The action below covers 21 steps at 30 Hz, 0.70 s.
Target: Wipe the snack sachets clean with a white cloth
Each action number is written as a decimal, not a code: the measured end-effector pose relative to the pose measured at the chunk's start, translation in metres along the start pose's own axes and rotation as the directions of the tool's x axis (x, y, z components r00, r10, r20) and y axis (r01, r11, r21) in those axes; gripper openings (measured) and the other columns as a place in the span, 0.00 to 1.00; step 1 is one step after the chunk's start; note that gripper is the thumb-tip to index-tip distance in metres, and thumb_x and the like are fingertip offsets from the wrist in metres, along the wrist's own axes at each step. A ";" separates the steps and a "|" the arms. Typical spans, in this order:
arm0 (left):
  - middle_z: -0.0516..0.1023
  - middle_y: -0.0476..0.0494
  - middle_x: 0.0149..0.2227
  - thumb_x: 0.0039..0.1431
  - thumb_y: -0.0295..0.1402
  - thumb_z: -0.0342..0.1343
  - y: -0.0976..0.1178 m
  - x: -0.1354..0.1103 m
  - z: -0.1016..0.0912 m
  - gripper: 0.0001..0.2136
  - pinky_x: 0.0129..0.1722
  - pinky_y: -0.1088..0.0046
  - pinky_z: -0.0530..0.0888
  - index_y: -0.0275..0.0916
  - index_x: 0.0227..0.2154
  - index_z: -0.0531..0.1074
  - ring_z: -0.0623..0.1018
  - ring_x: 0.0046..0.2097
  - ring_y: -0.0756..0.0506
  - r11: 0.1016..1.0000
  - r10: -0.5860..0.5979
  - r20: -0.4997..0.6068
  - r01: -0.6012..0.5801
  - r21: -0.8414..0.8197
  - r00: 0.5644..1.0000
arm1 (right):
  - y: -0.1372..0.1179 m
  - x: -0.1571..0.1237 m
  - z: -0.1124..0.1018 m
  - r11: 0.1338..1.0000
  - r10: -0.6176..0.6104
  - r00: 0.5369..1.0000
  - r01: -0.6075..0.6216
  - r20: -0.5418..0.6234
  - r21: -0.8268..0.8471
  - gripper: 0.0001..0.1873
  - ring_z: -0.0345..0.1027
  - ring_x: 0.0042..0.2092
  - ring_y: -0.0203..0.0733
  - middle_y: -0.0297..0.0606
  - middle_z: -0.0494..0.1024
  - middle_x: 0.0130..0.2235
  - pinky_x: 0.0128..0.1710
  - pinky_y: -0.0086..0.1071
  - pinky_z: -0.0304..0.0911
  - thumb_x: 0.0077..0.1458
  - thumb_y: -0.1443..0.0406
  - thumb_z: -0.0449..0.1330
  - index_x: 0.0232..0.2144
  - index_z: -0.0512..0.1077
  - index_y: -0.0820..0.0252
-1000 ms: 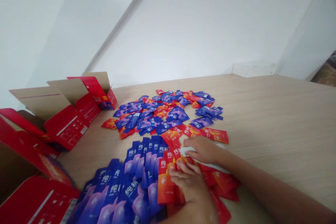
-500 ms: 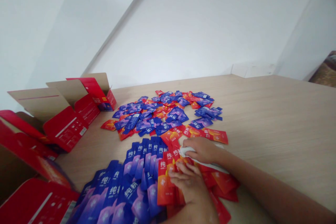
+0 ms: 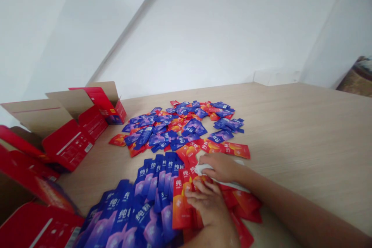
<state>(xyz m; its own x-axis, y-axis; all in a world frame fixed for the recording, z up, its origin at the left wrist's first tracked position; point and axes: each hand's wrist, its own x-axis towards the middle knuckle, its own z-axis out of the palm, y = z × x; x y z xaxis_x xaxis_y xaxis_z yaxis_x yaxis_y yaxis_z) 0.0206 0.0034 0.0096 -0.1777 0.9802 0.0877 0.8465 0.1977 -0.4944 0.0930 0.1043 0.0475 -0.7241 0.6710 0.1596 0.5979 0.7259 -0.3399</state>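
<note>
A fanned row of blue sachets point(image 3: 151, 186) runs from the bottom left toward the middle of the wooden table point(image 3: 305, 135). It ends in a fan of red-orange sachets point(image 3: 181, 205). My left hand point(image 3: 207, 203) lies on those red sachets with its fingers stretched flat, holding nothing. Just beyond it, my right hand point(image 3: 222, 166) is curled over a white packet point(image 3: 203, 169), whose white strip runs back under the wrist. More red sachets point(image 3: 247, 201) lie under my right forearm.
A loose heap of blue and red sachets point(image 3: 180, 128) covers the table's middle, beyond my hands. Red cardboard boxes with open brown flaps point(image 3: 66, 131) stand along the left, one more at the bottom left corner point(image 3: 35, 228). White walls rise behind.
Both hands stay in place on the sachets; only the view has drifted slightly.
</note>
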 end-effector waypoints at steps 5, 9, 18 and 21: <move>0.69 0.30 0.52 0.56 0.18 0.44 -0.001 0.000 0.000 0.22 0.41 0.45 0.70 0.43 0.49 0.70 0.72 0.47 0.29 1.000 -0.001 0.005 0.001 -0.016 1.000 | 0.000 -0.002 -0.012 1.000 -0.031 0.999 0.031 -0.012 0.003 0.09 0.65 0.38 0.41 0.38 0.73 0.37 0.36 0.30 0.54 0.55 0.63 0.52 0.38 0.67 0.59; 0.69 0.30 0.52 0.56 0.18 0.44 -0.001 0.000 -0.002 0.22 0.41 0.47 0.71 0.42 0.50 0.69 0.73 0.47 0.30 1.000 0.000 0.011 0.000 -0.007 1.000 | -0.007 -0.005 -0.014 0.988 -0.154 0.985 0.151 0.077 0.045 0.09 0.64 0.38 0.40 0.37 0.73 0.37 0.37 0.29 0.54 0.52 0.64 0.54 0.38 0.68 0.59; 0.69 0.31 0.52 0.55 0.16 0.45 0.001 0.000 -0.001 0.23 0.42 0.46 0.70 0.43 0.49 0.70 0.72 0.47 0.30 0.999 -0.016 0.000 0.016 -0.032 1.000 | 0.004 -0.004 -0.016 0.994 -0.104 0.994 0.104 0.045 -0.018 0.09 0.65 0.37 0.41 0.38 0.73 0.36 0.36 0.30 0.54 0.54 0.64 0.53 0.37 0.69 0.59; 0.69 0.29 0.52 0.55 0.17 0.45 0.000 0.000 -0.002 0.22 0.42 0.46 0.71 0.40 0.49 0.70 0.72 0.47 0.30 0.997 -0.014 0.013 0.015 -0.076 1.000 | -0.005 -0.006 -0.021 0.988 -0.154 0.986 0.152 0.059 0.040 0.09 0.64 0.37 0.40 0.38 0.73 0.37 0.36 0.29 0.54 0.53 0.64 0.54 0.38 0.69 0.60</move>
<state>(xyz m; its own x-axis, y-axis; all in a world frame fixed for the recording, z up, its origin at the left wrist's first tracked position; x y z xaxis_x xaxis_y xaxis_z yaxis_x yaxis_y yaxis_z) 0.0215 0.0030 0.0116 -0.1958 0.9771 0.0834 0.8792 0.2126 -0.4263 0.1017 0.0993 0.0673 -0.8267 0.5409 0.1549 0.4665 0.8128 -0.3488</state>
